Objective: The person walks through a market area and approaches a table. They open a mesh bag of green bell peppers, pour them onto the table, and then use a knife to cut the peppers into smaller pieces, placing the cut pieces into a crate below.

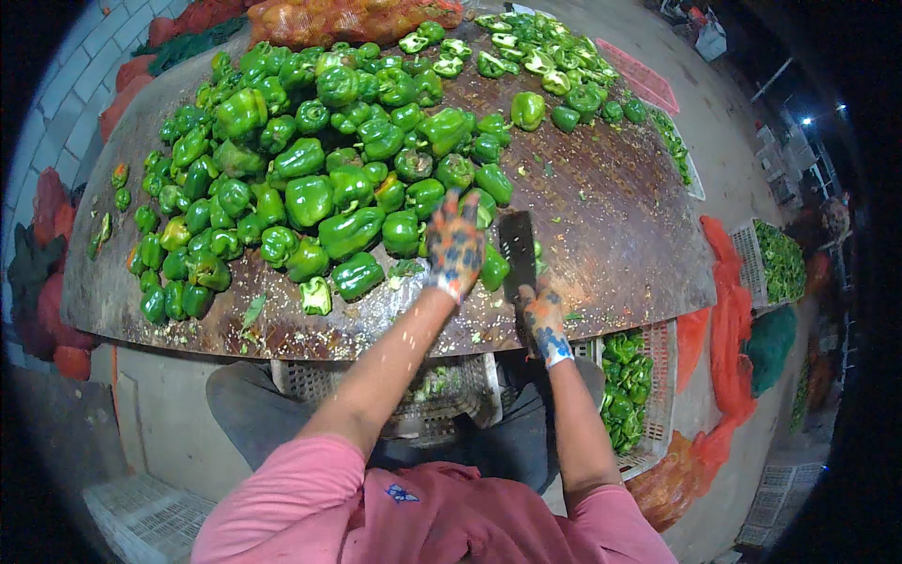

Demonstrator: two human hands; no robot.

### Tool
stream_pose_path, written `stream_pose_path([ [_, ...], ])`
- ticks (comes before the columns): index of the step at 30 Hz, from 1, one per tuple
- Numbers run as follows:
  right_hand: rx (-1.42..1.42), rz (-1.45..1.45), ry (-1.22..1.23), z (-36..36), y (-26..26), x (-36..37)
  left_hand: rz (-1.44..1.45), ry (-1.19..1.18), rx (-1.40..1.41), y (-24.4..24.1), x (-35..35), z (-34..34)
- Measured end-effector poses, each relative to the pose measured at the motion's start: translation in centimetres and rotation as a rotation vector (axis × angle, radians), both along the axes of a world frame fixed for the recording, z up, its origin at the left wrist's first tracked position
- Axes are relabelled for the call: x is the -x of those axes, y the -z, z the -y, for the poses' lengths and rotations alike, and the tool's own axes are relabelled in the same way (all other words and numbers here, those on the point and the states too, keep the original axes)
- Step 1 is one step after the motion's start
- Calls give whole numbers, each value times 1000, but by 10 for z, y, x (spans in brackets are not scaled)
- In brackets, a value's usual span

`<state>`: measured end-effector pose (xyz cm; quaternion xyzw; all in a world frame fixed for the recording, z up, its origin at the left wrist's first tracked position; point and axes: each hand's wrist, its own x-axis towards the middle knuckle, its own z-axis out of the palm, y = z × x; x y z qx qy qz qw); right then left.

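A large heap of green bell peppers (310,201) covers the left and middle of a wooden table (606,233). My left hand (456,247), in a patterned glove, lies over the heap's near right edge, against a few peppers; whether it grips one cannot be told. My right hand (544,310), gloved alike, is closed around the handle of a cleaver (518,247), whose wide dark blade points away from me. A whole pepper (495,268) lies between my left hand and the blade. Cut pepper halves (542,53) are piled at the far right of the table.
Seeds and scraps litter the near edge. A mesh sack of onions (345,21) lies at the far side. Below the table are a plastic crate of peppers (659,402) at right and a crate (490,388) between the knees. A pink basket (638,74) stands beyond the right edge.
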<state>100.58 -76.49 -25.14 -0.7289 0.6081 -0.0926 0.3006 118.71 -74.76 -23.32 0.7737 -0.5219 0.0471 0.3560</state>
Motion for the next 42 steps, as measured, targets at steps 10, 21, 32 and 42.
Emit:
stream_pose_path([
  [10,169,97,-54,-49,-31,14,-51,209,-130,20,-16,-31],
  [21,12,76,-83,-82,-100,-37,-398,-2,85,39,28,-100],
  [32,133,-16,-180,-7,-5,-20,198,81,-187,21,-17,-38],
  [42,133,-62,-266,-29,1,-19,144,67,-320,-25,-47,-4],
])
